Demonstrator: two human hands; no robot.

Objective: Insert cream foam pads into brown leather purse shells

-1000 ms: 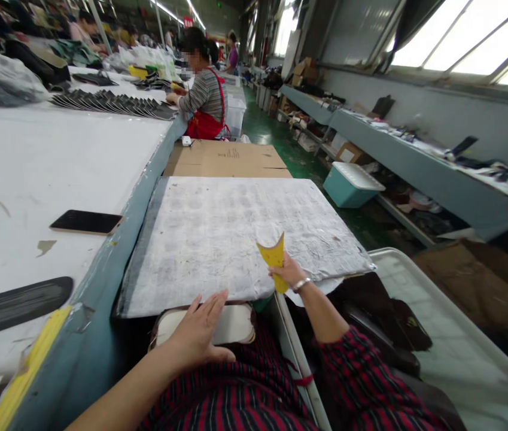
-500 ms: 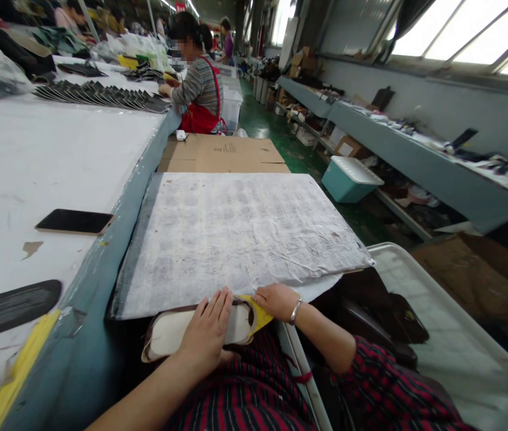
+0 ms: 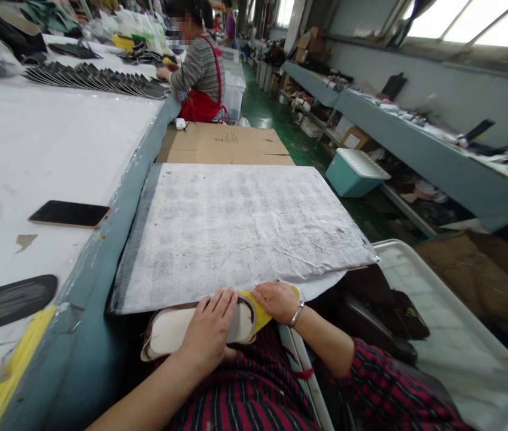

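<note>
A long, round-ended cream panel (image 3: 168, 331) with a dark brown rim lies at the near edge of the white-covered board, above my lap. My left hand (image 3: 211, 326) grips it across the middle, fingers together on its upper face and thumb by the near edge. At the panel's right end is a flat yellow piece (image 3: 259, 312), tapering to a corner; its exact kind I cannot make out. My right hand (image 3: 277, 300) is closed over this yellow piece, with the fingertips hidden. Part of the dark rim shows beside it.
The white-covered board (image 3: 236, 221) spans the space ahead. Left is a long table (image 3: 56, 143) with a phone (image 3: 70, 214) and a dark strip (image 3: 9, 304). Dark leather pieces (image 3: 370, 317) lie in a pale tray (image 3: 469, 335) at right. A co-worker (image 3: 200, 66) sits beyond the cardboard (image 3: 227, 143).
The whole view has shifted slightly, with the background higher in the picture. Both hands keep nearly the same place on the panel and the yellow piece.
</note>
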